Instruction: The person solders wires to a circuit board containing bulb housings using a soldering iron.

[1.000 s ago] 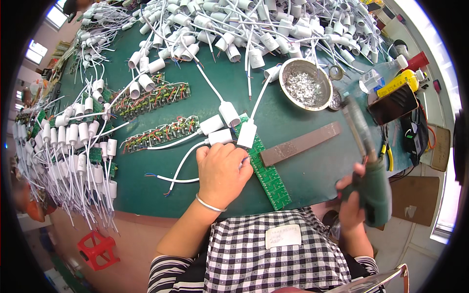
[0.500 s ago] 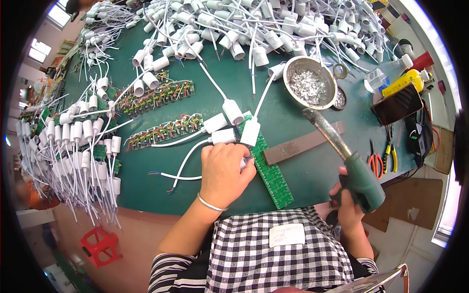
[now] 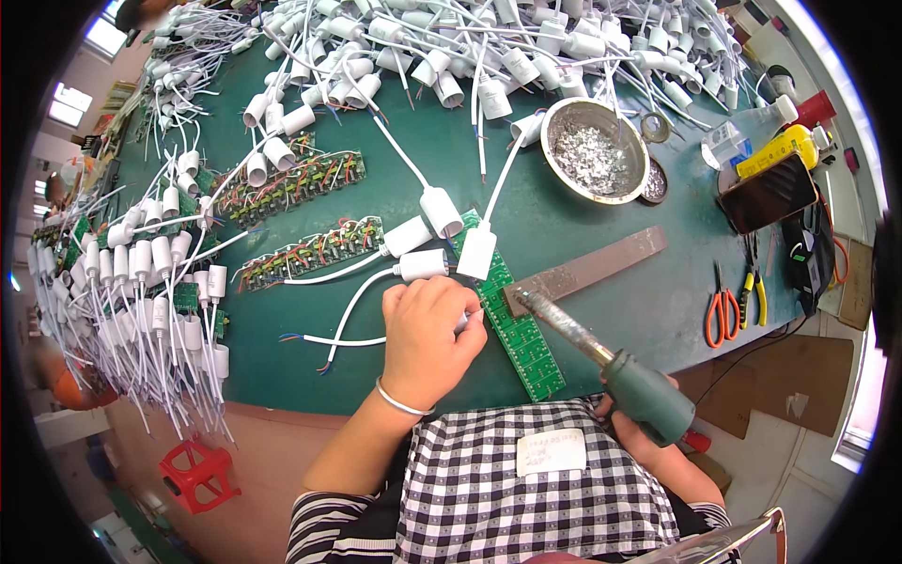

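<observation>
A long green circuit board (image 3: pixel 519 343) lies slantwise on the table. My left hand (image 3: pixel 427 329) is closed at its left edge, pinching a white cable (image 3: pixel 462 322) whose thin wire end points at the board. My right hand (image 3: pixel 644 440) grips a soldering iron (image 3: pixel 648 395) by its thick green handle. The iron's tip is close to the near end of a grey-brown bar (image 3: pixel 601 268), which lies across the board; whether they touch, I cannot tell. White lamp holders (image 3: pixel 477 252) with cables rest on and beside the board's far end.
A metal bowl (image 3: pixel 594 155) of silvery scraps stands beyond the bar. Rightward lie orange-handled scissors (image 3: pixel 723 315), yellow-handled pliers (image 3: pixel 753 299), a phone (image 3: pixel 766 193) and a yellow bottle (image 3: pixel 780 150). Wired board strips (image 3: pixel 310 252) sit leftward. Lamp holders pile up at the back and left.
My right hand has brought the soldering iron left and down, from beside the bowl to the near end of the bar. My left hand stays almost in place.
</observation>
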A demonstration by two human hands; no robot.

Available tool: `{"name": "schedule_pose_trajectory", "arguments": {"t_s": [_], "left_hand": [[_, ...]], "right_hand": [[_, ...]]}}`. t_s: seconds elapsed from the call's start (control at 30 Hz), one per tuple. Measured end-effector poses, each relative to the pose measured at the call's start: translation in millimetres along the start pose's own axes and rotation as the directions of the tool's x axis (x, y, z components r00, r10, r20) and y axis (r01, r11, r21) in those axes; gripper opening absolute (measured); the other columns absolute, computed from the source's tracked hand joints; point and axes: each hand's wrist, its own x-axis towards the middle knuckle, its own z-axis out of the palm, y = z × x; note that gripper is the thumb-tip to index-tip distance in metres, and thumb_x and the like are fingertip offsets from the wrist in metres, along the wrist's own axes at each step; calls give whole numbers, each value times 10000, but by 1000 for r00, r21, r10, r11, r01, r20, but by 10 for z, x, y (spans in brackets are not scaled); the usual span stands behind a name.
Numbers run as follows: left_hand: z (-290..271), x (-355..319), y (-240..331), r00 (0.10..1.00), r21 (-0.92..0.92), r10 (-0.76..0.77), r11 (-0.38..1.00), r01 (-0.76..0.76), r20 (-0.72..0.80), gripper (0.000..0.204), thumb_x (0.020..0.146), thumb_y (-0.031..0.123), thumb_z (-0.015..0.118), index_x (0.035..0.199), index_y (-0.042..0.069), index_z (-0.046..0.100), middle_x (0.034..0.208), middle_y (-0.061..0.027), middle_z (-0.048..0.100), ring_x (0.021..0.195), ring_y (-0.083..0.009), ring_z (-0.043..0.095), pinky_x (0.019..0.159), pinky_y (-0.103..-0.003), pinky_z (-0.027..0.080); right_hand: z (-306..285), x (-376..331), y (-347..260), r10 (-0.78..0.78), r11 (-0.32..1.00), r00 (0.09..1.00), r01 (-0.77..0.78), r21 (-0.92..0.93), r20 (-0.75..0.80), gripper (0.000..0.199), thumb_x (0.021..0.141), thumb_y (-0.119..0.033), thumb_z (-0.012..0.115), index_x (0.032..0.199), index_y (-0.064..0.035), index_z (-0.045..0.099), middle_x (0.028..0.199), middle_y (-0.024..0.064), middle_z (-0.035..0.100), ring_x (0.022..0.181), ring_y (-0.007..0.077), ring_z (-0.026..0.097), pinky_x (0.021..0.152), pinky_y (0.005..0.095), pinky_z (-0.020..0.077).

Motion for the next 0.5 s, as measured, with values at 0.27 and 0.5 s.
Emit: {"name": "schedule_pose_trajectory", "arguments": {"t_s": [0.27,0.5], "left_hand": [[6,58,-29,997,52,-1,999,-3,73,106,689,110,668,741,102,576,762,-22,552,795,-234,546,754,-369,328],[-3,71,-34,997,40,-15,999,12,79,101,680,111,672,723,108,580,746,-17,547,785,-230,545,738,-368,324]], "right_hand": [[110,63,-114,-85,984,996,80,-162,-24,219,760,-69,655,979,-59,645,860,51,661,869,250,602,851,383,418],[101,-8,81,-220,955,972,232,-184,81,608,728,-10,714,1257,72,426,1078,146,638,942,262,653,874,345,496]]}}
